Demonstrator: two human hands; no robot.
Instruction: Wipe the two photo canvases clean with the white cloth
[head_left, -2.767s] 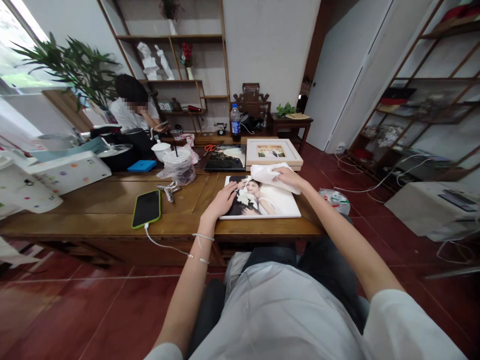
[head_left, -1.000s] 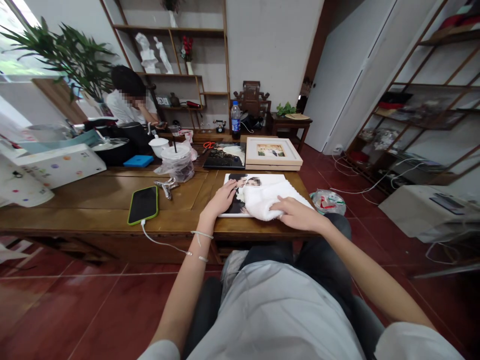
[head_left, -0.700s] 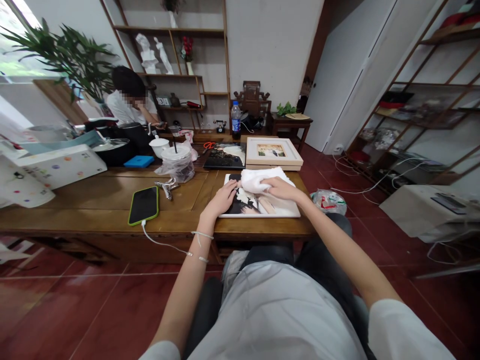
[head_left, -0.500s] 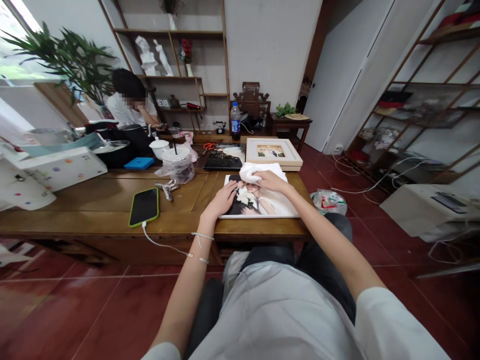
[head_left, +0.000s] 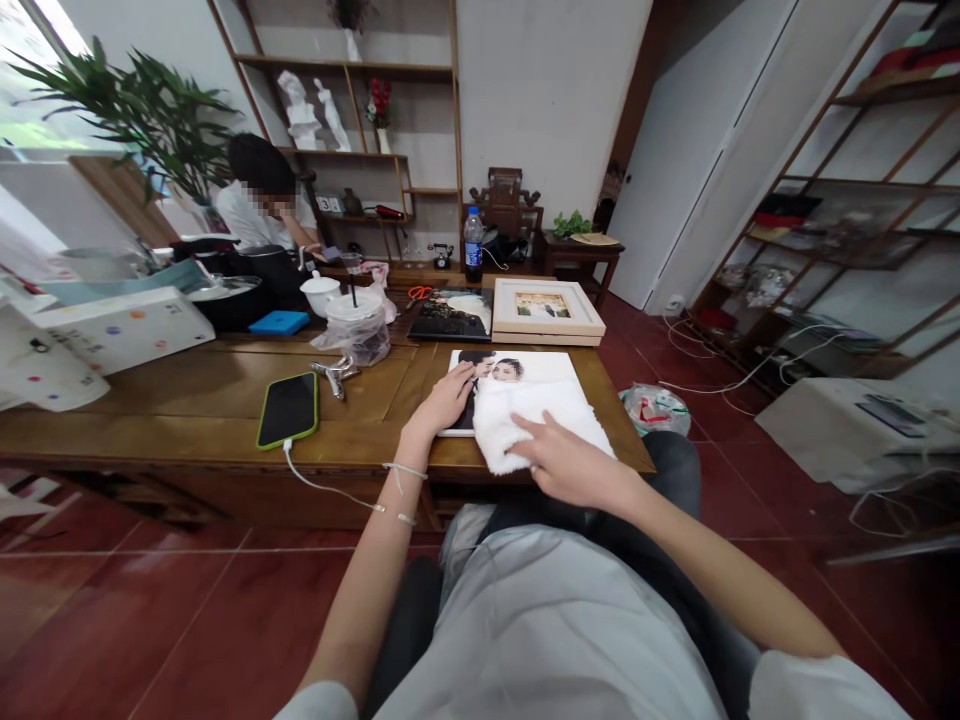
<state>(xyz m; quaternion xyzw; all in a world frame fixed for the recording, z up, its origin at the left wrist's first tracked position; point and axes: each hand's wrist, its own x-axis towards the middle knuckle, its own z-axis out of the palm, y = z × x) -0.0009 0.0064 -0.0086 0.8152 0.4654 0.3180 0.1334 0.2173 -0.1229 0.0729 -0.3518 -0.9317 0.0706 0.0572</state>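
A photo panel [head_left: 553, 364] printed with people lies flat at the front edge of the wooden table. My left hand [head_left: 448, 396] rests on its left side, fingers stretched out flat. Over the lower right of the panel spreads a fluffy white cloth [head_left: 496, 418], which hides much of the print and hangs slightly past the table edge. My right hand [head_left: 570, 462] holds this cloth and presses it down, fingers bent into it. Just behind the panel lie a pale framed picture [head_left: 581, 300] and a dark photo panel [head_left: 442, 322].
A green-cased phone [head_left: 289, 410] with a white cable and a silver metal piece [head_left: 335, 376] lie to the left. Behind stand a bagged drink cup [head_left: 356, 325], a bottle [head_left: 472, 245] and orange scissors [head_left: 421, 293]. A person [head_left: 262, 205] sits across at the far left.
My right hand has drawn the white cloth from the panel's far edge down toward me, and the cloth has spread out. My left hand has stayed in place.
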